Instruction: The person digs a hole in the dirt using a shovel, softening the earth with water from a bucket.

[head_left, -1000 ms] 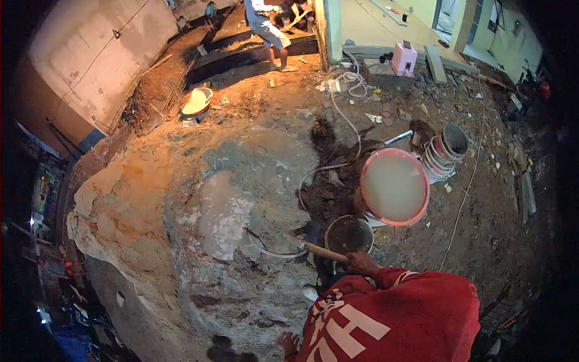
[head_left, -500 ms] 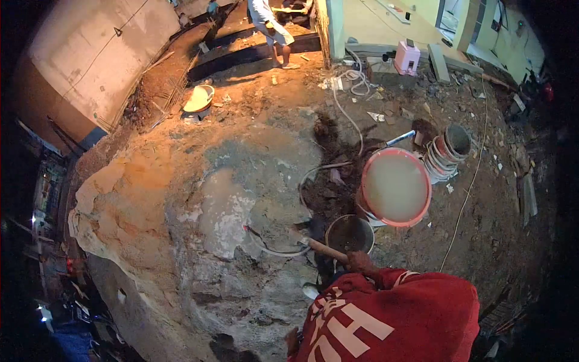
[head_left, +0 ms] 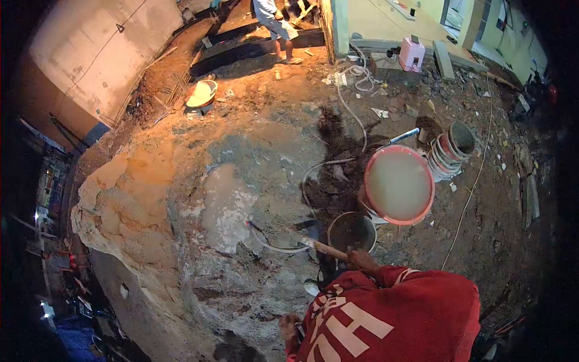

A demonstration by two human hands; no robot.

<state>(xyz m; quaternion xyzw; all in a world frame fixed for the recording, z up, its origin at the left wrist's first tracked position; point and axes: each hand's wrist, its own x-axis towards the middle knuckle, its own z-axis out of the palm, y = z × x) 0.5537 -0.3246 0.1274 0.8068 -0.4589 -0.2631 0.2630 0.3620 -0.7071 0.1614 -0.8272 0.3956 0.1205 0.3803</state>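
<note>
Your right hand [head_left: 362, 261] curls its fingers around a pale, rod-shaped wooden handle [head_left: 331, 250]; your left hand's [head_left: 289, 326] finger spread, I cannot tell.

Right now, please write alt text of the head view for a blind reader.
A person in a red shirt grips a wooden handle with the right hand over rough ground. Nearby are a bucket, a tub of cloudy liquid and stacked buckets; another person stands farther off.
</note>
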